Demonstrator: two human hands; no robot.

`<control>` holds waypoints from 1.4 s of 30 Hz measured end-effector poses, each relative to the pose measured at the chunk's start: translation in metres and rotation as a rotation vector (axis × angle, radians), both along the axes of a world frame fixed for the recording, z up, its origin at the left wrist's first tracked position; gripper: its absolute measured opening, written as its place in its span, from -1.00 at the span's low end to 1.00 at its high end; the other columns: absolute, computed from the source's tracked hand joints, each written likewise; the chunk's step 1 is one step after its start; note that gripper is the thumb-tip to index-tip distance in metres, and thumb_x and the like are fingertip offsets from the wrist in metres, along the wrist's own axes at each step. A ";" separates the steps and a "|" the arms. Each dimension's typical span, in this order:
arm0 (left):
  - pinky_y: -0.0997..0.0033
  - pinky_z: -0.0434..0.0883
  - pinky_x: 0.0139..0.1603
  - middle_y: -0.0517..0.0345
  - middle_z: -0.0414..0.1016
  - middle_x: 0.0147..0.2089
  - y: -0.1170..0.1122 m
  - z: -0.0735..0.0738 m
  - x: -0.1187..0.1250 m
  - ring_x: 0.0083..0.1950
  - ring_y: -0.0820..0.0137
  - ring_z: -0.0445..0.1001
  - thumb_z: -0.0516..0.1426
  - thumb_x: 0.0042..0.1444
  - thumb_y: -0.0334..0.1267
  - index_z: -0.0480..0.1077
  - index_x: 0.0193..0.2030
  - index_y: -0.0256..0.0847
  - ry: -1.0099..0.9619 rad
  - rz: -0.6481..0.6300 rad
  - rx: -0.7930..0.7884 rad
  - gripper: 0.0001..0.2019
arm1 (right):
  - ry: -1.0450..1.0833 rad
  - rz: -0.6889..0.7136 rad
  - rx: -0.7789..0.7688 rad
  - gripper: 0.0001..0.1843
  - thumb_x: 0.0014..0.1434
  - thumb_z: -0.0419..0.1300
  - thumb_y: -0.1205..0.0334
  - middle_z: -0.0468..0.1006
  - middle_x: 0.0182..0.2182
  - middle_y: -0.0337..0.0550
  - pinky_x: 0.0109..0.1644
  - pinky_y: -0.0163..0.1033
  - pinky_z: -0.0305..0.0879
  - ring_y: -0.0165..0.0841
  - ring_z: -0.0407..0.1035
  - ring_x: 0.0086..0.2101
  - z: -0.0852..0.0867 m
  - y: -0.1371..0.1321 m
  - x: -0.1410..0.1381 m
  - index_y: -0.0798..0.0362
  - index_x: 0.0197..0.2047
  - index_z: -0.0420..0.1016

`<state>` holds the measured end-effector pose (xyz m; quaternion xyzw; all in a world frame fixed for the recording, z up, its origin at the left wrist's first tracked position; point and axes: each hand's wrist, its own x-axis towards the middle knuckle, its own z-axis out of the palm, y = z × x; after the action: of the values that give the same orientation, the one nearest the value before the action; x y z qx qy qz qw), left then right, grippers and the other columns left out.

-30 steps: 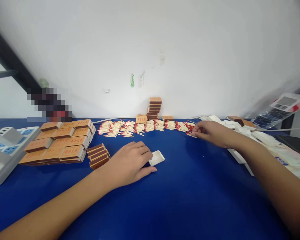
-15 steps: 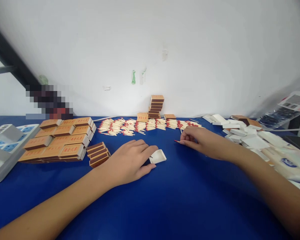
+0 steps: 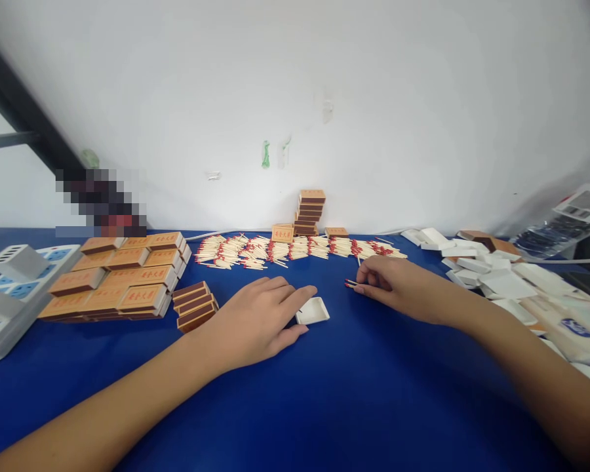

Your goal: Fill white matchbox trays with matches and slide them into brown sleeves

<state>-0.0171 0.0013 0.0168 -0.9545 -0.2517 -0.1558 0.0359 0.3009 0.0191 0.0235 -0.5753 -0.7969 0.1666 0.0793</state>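
My left hand (image 3: 260,321) rests on the table, thumb and index finger around a white matchbox tray (image 3: 314,311). The part of the tray under my fingers is hidden; its visible inside is bare white. To the right, my right hand (image 3: 391,285) is closed in a pinch on a few red-tipped matches (image 3: 351,284), whose heads point left, toward the tray. How many they are I cannot tell. Just beyond both hands, loose matches (image 3: 299,248) lie in a long row of small heaps.
Stacked orange matchboxes (image 3: 142,298) stand at the left, with a few on edge (image 3: 194,305) by my left wrist. A taller matchbox stack (image 3: 311,210) leans near the wall. White trays (image 3: 506,282) and a plastic packet (image 3: 570,321) lie right. A power strip (image 3: 14,295) sits far left.
The view has shifted slightly. More match heads show at my right fingertips than before. My left hand stays on the tray.
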 end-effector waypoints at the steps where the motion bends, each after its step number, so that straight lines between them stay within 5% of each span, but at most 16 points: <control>1: 0.06 0.59 0.09 -0.07 0.62 0.02 0.000 0.000 0.000 0.05 0.10 0.63 0.21 0.44 -0.16 0.27 0.43 -0.27 -0.001 0.000 0.005 -0.49 | 0.004 -0.005 -0.024 -0.62 0.42 0.08 -0.17 0.60 -0.34 -0.12 -0.31 -0.16 0.30 -0.25 0.44 -0.38 0.000 0.000 0.001 -0.06 -0.22 0.48; 36: 0.04 0.62 0.06 -0.04 0.63 -0.01 0.001 -0.001 -0.001 0.01 0.11 0.63 0.27 0.40 -0.20 0.29 0.42 -0.33 -0.045 -0.013 0.021 -0.46 | 0.039 0.033 0.008 -0.68 0.40 0.16 -0.04 0.55 -0.41 -0.15 -0.34 -0.18 0.23 -0.28 0.37 -0.42 -0.003 0.003 0.005 -0.04 -0.30 0.53; 42: 0.12 0.61 0.07 0.00 0.63 -0.01 0.001 -0.002 0.002 0.00 0.15 0.63 0.29 0.38 -0.22 0.28 0.41 -0.28 -0.107 0.015 0.009 -0.46 | 0.192 0.126 0.135 -0.70 0.49 0.16 -0.05 0.52 -0.36 -0.22 -0.33 -0.21 0.25 -0.32 0.36 -0.40 0.003 -0.016 -0.022 -0.06 -0.20 0.53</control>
<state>-0.0156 0.0022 0.0146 -0.9428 -0.2595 -0.2074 0.0278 0.2786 0.0032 0.0264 -0.4988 -0.8296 0.1717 0.1832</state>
